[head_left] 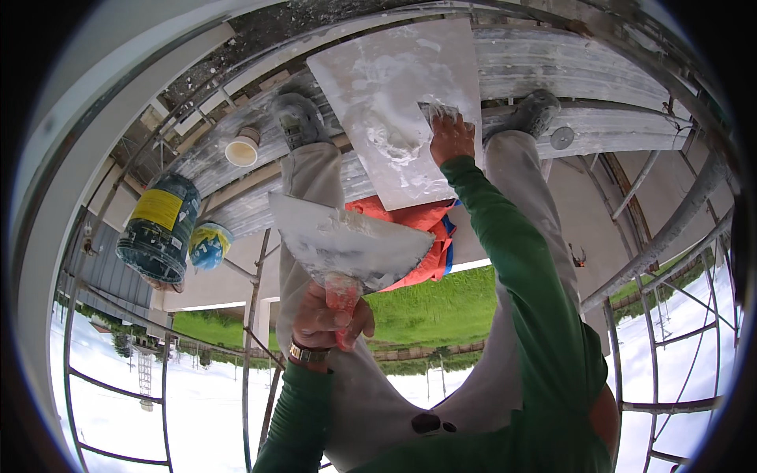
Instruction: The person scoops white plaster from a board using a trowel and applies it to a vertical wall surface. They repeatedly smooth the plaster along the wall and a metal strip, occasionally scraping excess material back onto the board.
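Observation:
My left hand (319, 317) is closed around the red handle of a wide plaster trowel (347, 240), its broad blade smeared with white. The blade is held between my knees, in front of a red cloth (422, 260). My right hand (453, 140) reaches down to a pale board (445, 55) and grips a dark flat scraper (430, 109), mostly hidden under the fingers; its exact kind is unclear. Left of the scraper, a mound of wet white plaster (388, 135) is spread on the board, with thinner smears around it.
Metal scaffold planks (552, 59) carry the board and my shoes. To the left stand a cup with pale contents (242, 147), a dark bucket with a yellow label (160, 225) and a smaller blue-yellow container (210, 245). Scaffold poles (670, 221) flank both sides, with grass below.

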Tool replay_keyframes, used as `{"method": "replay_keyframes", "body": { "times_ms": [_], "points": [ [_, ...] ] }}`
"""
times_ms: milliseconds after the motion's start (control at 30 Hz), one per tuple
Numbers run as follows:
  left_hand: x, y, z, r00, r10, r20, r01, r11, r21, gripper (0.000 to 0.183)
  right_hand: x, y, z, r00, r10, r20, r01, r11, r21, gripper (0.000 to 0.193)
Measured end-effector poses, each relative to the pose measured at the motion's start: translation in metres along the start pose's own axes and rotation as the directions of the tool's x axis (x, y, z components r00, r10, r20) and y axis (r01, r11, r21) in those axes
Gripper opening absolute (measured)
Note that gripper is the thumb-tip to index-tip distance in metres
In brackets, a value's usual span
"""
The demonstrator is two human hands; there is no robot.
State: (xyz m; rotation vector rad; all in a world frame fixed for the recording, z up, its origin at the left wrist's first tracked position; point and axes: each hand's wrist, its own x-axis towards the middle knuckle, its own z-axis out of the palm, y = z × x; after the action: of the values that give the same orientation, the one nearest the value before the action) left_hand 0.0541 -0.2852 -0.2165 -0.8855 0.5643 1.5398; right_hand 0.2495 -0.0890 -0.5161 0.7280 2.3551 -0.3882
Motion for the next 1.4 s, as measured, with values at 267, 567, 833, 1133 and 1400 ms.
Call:
{"method": "replay_keyframes", "body": {
  "times_ms": [267,567,833,1133,1400],
  "points": [
    [0.000,0.006,-0.002,0.998,0.016,-0.055,-0.017,1.000,-0.026,0.033,-0.042,-0.057,0.073,0.975,0.168,0.147,-0.184,0.977,0.107,0.033],
    [-0.001,0.006,0.000,0.998,-0.002,-0.069,0.000,1.000,-0.025,0.030,-0.086,-0.071,0.199,0.586,0.721,0.370,-0.689,0.203,0.695,0.028],
    [-0.001,-0.001,-0.014,1.000,-0.022,-0.015,0.023,0.999,0.032,0.032,-0.015,-0.027,0.082,0.977,0.107,0.185,-0.136,0.979,0.150,0.030],
    [0.011,-0.016,-0.012,0.994,0.027,-0.105,-0.003,0.975,0.221,0.029,-0.014,0.049,0.025,0.723,-0.145,0.675,-0.604,-0.606,0.517,0.042],
    [0.001,0.006,0.027,0.995,-0.047,-0.090,0.069,0.964,0.256,0.033,-0.057,0.105,-0.140,0.906,-0.371,0.206,-0.415,-0.672,0.614,0.054]
  ]
}}
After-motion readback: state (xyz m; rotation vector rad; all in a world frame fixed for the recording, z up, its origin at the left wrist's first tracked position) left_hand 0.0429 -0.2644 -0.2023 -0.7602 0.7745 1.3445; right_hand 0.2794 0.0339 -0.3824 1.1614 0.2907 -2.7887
